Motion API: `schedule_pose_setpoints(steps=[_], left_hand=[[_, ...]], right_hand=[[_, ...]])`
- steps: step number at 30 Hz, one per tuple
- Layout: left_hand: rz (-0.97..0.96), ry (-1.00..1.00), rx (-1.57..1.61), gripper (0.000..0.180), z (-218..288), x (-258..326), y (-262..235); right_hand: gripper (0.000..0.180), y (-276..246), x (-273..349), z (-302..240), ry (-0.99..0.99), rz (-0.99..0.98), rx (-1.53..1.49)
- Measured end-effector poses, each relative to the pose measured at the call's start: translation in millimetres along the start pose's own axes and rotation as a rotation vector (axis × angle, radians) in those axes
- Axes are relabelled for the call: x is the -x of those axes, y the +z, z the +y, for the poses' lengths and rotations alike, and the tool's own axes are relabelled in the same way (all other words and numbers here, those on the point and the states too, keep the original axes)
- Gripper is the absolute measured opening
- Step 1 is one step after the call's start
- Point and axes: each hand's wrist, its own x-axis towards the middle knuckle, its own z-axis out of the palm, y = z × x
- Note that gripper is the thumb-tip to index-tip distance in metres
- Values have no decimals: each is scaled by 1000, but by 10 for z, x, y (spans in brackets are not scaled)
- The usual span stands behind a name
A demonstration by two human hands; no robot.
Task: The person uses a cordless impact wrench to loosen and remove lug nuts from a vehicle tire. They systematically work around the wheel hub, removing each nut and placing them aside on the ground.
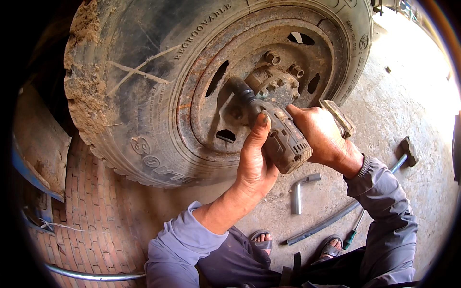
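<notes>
Both hands are holding an impact wrench (281,137) against the wheel hub (271,81). The left hand (254,163) is cupping the wrench body, its grip loosely closed. The right hand (324,137) is gripping the handle, fully closed. An L-shaped bar (298,192) is lying on the floor (408,110).

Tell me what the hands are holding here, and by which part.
Both hold one impact wrench. The left hand braces its body from the side; the right hand grips the rear handle. Its socket end meets the wheel hub.
</notes>
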Motion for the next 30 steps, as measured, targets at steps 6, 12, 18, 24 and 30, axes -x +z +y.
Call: schedule_pose_setpoints(steps=[6, 12, 18, 24, 30], left_hand=[[-1, 14, -18, 56, -2, 6, 9], [2, 19, -22, 56, 3, 17, 33], [-42, -11, 14, 69, 22, 18, 15], [-48, -20, 22, 69, 18, 11, 1], [-48, -26, 20, 70, 23, 17, 6]], right_hand=[[31, 2, 2, 7, -9, 3, 9], [31, 0, 6, 7, -14, 10, 6], [30, -10, 4, 0, -14, 9, 6], [30, -14, 3, -7, -14, 9, -1], [29, -21, 1, -18, -3, 5, 6]])
